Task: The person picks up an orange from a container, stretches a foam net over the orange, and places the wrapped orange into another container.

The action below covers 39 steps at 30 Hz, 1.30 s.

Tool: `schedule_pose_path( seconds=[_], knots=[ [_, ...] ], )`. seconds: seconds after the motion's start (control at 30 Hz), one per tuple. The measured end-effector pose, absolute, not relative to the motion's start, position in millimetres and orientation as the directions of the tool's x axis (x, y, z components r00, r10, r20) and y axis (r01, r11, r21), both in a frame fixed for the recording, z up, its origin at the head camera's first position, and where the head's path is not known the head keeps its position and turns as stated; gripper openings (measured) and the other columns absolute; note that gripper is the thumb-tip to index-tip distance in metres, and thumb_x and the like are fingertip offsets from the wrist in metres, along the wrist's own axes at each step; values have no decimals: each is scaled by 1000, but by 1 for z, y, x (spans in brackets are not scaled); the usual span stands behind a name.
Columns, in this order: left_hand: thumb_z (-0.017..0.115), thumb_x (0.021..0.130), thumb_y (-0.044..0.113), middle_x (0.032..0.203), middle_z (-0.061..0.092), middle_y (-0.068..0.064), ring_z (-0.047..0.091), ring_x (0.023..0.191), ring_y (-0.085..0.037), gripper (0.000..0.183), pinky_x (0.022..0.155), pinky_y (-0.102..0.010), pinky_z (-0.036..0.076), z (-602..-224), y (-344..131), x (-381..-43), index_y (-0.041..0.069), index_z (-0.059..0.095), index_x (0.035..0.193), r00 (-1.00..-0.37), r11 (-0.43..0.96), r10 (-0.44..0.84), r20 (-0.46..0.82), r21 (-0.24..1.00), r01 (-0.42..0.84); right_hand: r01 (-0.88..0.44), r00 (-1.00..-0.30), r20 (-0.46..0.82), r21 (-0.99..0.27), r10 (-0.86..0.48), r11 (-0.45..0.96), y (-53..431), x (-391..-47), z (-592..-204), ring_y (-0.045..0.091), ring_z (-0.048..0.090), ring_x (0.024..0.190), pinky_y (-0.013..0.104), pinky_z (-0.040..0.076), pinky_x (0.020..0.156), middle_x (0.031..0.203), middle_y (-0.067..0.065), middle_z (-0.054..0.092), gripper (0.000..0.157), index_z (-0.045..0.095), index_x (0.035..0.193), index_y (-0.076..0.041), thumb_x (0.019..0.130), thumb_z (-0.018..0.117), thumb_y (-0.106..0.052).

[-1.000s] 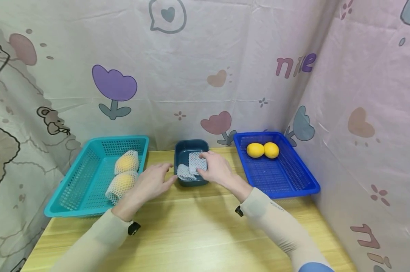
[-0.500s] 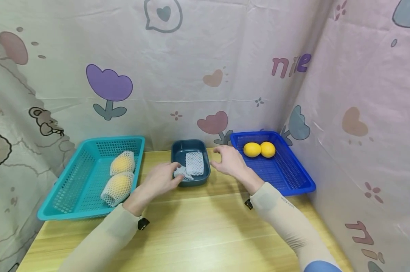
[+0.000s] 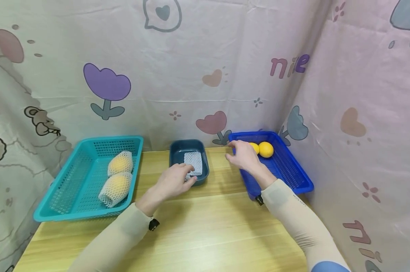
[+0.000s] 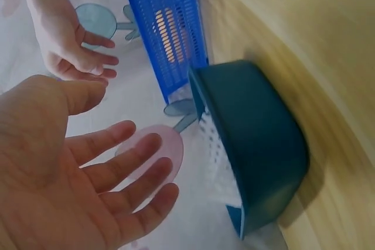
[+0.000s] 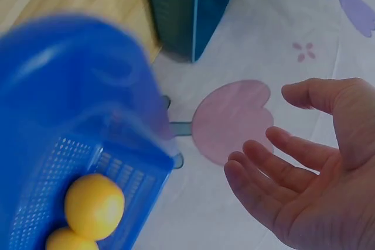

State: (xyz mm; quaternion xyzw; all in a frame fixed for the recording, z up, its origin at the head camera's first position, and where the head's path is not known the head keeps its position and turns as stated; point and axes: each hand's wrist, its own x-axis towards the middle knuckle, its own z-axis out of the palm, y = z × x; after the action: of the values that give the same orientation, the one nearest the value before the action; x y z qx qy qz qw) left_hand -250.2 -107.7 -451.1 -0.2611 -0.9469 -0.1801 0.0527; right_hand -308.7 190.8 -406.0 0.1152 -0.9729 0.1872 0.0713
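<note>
My left hand (image 3: 172,180) hovers over the near left rim of a small dark teal tub (image 3: 206,177), its fingers loosely bent around nothing. White foam net sleeves (image 3: 193,162) lie inside the tub, partly hidden behind that hand. My right hand (image 3: 246,156) is over the left side of a blue basket (image 3: 280,172), also holding nothing, as the right wrist view shows its relaxed fingers. Two yellow lemons (image 3: 266,150) sit at the back of this basket; the right hand overlaps one of them in the head view.
On the left stands a turquoise basket (image 3: 79,177) with two yellow fruits (image 3: 116,185) in white foam nets. All of it rests on a wooden table (image 3: 205,230). A patterned curtain (image 3: 164,68) closes off the back and the right side.
My right hand has left the foam net in the tub and moved right to the blue basket. My left hand has shifted right over the tub. The head view has turned slightly.
</note>
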Motion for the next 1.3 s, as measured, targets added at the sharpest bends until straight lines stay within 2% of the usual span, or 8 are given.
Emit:
schedule_pose_path(
  seconds=[0.13, 0.3, 0.53, 0.63, 0.97, 1.1, 1.3],
  knots=[
    [72, 108, 35, 125, 82, -11, 76, 115, -34, 33, 101, -55, 62, -458, -97, -249, 10, 77, 128, -815, 765, 528, 237, 283, 578, -231, -966, 189, -337, -175, 913, 201, -313, -407, 42, 74, 130, 58, 61, 109, 140, 19, 78, 45, 75, 140, -5, 102, 75, -30],
    [71, 108, 35, 116, 82, -8, 76, 110, -31, 28, 97, -49, 63, -465, -78, -249, 11, 78, 121, -763, 716, 581, 283, 267, 644, -206, -968, 204, -323, -144, 924, 215, -321, -404, 44, 74, 127, 60, 62, 107, 138, 21, 79, 46, 75, 138, -3, 102, 75, -31],
    [67, 111, 40, 118, 81, -6, 74, 110, -27, 33, 98, -44, 62, -474, -50, -248, 12, 78, 122, -711, 679, 632, 310, 221, 700, -133, -980, 186, -345, -71, 929, 238, -335, -398, 45, 74, 125, 62, 61, 106, 141, 22, 77, 49, 73, 140, -4, 101, 74, -35],
    [68, 110, 40, 117, 81, -5, 72, 105, -26, 31, 93, -42, 61, -475, -41, -245, 12, 78, 120, -691, 664, 643, 330, 210, 718, -86, -986, 162, -335, -32, 938, 247, -342, -398, 45, 74, 123, 62, 62, 103, 140, 22, 77, 50, 72, 141, -5, 101, 72, -35],
    [69, 110, 43, 118, 81, -3, 73, 110, -25, 30, 93, -40, 64, -475, -22, -241, 16, 77, 119, -666, 656, 671, 327, 156, 738, 2, -995, 92, -289, 30, 957, 265, -360, -405, 46, 71, 125, 59, 61, 103, 144, 24, 73, 53, 68, 148, -5, 104, 70, -34],
    [67, 111, 46, 118, 80, -2, 73, 109, -23, 32, 91, -38, 64, -475, -15, -241, 17, 76, 120, -663, 655, 675, 324, 149, 740, -3, -997, 71, -280, 18, 960, 270, -367, -406, 47, 70, 128, 60, 61, 105, 147, 24, 72, 53, 67, 149, -5, 105, 70, -34],
    [67, 111, 45, 116, 79, -1, 73, 110, -24, 31, 97, -37, 62, -473, -3, -240, 17, 76, 121, -634, 636, 691, 348, 124, 762, -32, -998, 61, -282, -15, 959, 280, -381, -410, 48, 69, 131, 62, 58, 110, 148, 25, 71, 51, 67, 148, -3, 106, 71, -32]
  ],
)
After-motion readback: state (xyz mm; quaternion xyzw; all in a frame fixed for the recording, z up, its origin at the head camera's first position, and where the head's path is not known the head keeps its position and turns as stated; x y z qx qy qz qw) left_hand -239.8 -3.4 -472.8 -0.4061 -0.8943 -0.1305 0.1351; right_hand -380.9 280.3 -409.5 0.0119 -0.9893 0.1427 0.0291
